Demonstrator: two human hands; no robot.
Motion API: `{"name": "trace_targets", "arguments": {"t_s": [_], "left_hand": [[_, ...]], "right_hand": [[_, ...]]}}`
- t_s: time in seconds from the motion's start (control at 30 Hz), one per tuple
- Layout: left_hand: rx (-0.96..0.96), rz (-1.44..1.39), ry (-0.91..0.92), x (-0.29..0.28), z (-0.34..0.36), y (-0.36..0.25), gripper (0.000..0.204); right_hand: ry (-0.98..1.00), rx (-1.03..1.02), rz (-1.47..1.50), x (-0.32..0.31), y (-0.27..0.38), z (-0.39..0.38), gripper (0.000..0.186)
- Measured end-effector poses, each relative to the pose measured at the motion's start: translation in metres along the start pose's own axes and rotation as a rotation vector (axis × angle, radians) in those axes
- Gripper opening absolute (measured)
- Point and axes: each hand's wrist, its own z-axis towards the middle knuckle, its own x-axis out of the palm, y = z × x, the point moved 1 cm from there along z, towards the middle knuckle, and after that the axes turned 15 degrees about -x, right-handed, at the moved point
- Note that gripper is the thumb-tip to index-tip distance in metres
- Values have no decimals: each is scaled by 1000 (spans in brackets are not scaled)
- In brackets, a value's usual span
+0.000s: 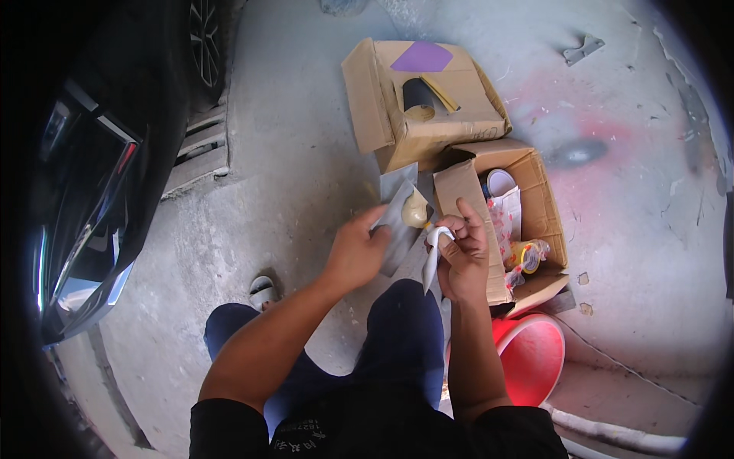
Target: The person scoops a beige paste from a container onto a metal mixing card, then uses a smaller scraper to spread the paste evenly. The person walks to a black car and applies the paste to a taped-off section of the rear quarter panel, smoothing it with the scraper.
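My left hand [358, 246] is closed on the left edge of a flat grey mixing board [399, 243], thumb on top. A dollop of cream-coloured putty [415, 209] sits on the board's upper part. Beside the putty, my right hand [465, 256] pinches a white, flattened squeeze tube [437, 243] between thumb and fingers, its forefinger raised. A small yellow bit shows at the tube's end, close to the putty; whether they touch I cannot tell. The tube's lower part hangs folded below the fingers.
A closed cardboard box [459, 73] bears a roll of black sandpaper [417, 96] and a purple sheet [422, 56]. Right of my hands, an open box [552, 222] holds tape rolls and a can. A red bucket [533, 359] lies below it. At left stands a dark car [115, 176].
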Motion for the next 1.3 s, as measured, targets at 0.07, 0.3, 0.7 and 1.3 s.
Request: {"name": "trace_targets", "arguments": {"t_s": [0.07,0.3,0.7,1.3], "left_hand": [[-6,3,8,0,0,0,39],[-4,37,-4,1,0,-2,40],[11,26,7,1,-1,-2,40],[52,35,11,0,-1,2,38]], "right_hand": [[21,-1,-1,0,-1,0,55],[16,5,-36,1,-2,0,56],[-5,-11,-94,1,1,0,54],[8,118,-29,9,18,2,57]]}}
